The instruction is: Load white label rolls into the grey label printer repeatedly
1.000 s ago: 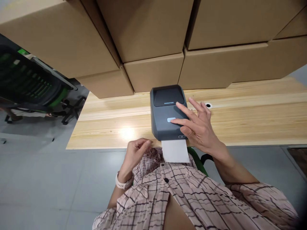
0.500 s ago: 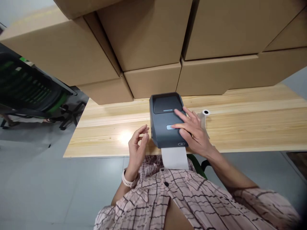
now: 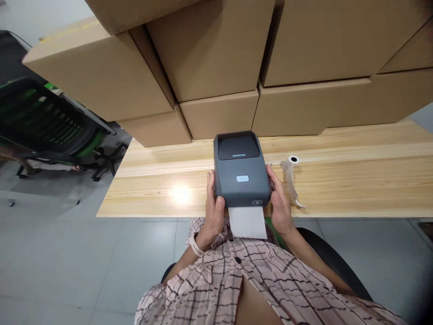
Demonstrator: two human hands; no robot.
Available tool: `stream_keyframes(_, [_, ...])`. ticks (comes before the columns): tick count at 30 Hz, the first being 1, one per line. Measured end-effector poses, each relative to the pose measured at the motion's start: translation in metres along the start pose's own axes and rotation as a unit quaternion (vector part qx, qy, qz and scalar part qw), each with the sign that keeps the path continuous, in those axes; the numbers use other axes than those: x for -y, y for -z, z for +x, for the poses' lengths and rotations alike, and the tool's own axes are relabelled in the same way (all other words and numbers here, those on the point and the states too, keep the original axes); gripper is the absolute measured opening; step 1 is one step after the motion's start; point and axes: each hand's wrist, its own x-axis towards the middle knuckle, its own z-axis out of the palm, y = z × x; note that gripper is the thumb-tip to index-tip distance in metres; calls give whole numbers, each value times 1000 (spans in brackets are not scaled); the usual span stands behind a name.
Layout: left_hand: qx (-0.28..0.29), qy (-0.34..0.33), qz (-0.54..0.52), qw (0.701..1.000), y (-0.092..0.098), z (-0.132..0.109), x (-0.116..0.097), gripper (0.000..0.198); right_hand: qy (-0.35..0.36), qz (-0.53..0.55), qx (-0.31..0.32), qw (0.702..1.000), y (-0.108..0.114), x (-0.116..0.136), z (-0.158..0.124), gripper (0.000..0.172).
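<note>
Both hands have shifted since the earlier frame: the right grip (image 3: 280,207) has left the pale button (image 3: 242,178) on top of a dark grey printer (image 3: 233,192) and now lies along its right side, while the left grip (image 3: 214,213) has come in against its left side. Each grip is partly open, fingers stretched along the casing; the left thumb rests at the near corner. Together they hold the printer between them on the wooden desk (image 3: 358,180), though how firmly cannot be told. Between and just nearer than the two grips, white paper (image 3: 247,222) hangs from the printer's front. Judging by this, some paper is already fed out and is not torn away; whether more is left to come out cannot be told. The lid looks closed. Beside the right grip, further right, stands a small paper roll (image 3: 291,166), its loose end trailing toward the desk's near edge. Beyond both grips, cardboard boxes (image 3: 218,115) are stacked.
</note>
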Motion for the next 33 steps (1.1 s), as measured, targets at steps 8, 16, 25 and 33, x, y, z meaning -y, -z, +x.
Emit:
stream_keyframes(8, [46,-240,88,966,5,45,-31,75,19,16,16,1000,13,18,26,71])
stream_keyframes(16, [48,-264,-36,963,6,124,-84,86,132,-1,64,989,18,31,88,74])
stream_keyframes(25, [-124,-111,-35,985,10,163,-44,78,129,-146,19,981,-2,72,203,97])
stream_keyframes(33, [-9,81,123,989,15,99,0,75,76,-174,58,980,-11,76,268,90])
